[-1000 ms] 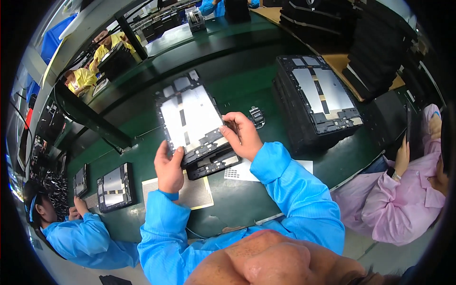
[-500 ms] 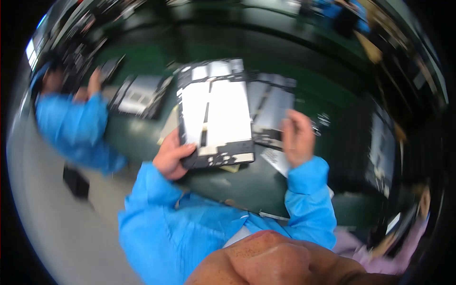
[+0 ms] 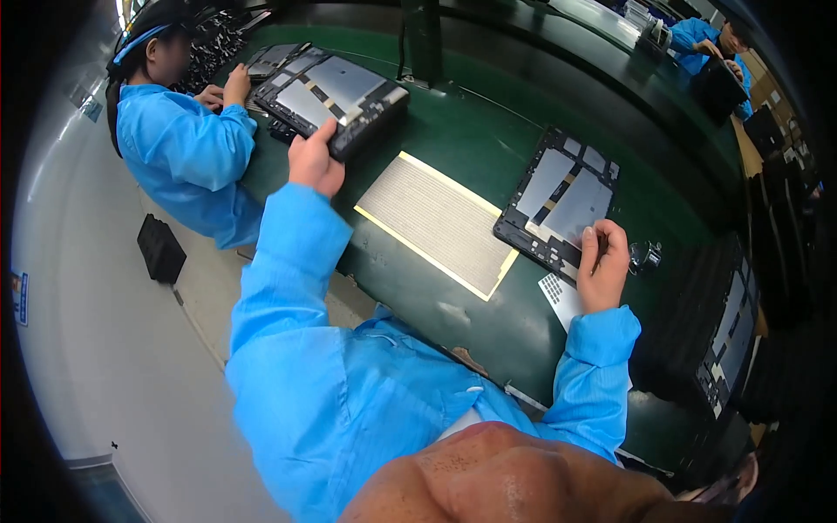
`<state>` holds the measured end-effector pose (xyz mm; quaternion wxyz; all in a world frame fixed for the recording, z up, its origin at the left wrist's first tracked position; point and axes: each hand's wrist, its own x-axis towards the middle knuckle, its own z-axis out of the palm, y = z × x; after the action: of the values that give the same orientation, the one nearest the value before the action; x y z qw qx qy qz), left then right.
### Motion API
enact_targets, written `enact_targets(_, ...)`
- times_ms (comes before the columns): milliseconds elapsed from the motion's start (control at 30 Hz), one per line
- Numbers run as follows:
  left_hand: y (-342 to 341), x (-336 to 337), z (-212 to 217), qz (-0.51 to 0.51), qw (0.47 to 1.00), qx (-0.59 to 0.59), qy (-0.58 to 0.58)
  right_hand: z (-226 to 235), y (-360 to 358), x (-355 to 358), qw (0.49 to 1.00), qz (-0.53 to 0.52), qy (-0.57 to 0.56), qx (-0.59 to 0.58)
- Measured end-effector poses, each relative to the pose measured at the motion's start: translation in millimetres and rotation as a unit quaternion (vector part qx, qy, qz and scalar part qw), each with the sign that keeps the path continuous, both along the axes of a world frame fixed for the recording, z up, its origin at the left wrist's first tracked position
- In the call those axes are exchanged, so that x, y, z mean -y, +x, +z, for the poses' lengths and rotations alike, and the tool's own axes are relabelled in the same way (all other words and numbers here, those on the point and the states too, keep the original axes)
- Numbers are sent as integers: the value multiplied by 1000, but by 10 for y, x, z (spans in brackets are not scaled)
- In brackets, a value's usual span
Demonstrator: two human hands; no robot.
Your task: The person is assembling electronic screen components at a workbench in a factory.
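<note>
At the far left of the bench, my left hand (image 3: 316,164) grips the near corner of an open-backed tablet (image 3: 327,74), thumb on top and the other fingers mostly hidden. Grey battery cells and a black frame show on it. Thick dark layers beneath suggest that it rests on a stack. My right hand (image 3: 604,266) pinches the near right edge of a second open-backed tablet (image 3: 547,185) between thumb and fingers. That one lies slanted, its near left corner close to a striped, yellow-edged sheet (image 3: 427,218) on the bench between my hands.
A white label sheet (image 3: 560,299) lies by my right wrist. Small shiny parts (image 3: 645,256) sit beyond that hand. A tall stack of tablets (image 3: 728,327) stands at the right. A co-worker in a blue smock (image 3: 179,144) handles a device close by on the left.
My left hand has carried its tablet from the middle to the far left, uncovering the striped sheet. My right hand has closed on the second tablet. The view has also shifted.
</note>
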<state>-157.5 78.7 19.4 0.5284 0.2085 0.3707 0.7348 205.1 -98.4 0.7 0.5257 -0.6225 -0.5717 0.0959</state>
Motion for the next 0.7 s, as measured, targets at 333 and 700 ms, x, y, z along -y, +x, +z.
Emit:
enact_targets(333,-73,-333,73,-32,991,-33,-125,-56,67,-1,999,-16,-27,29)
enact_targets(700,-335,-98,137,116,605,-785,-61,-8,72,-3,999,-12,-45,16)
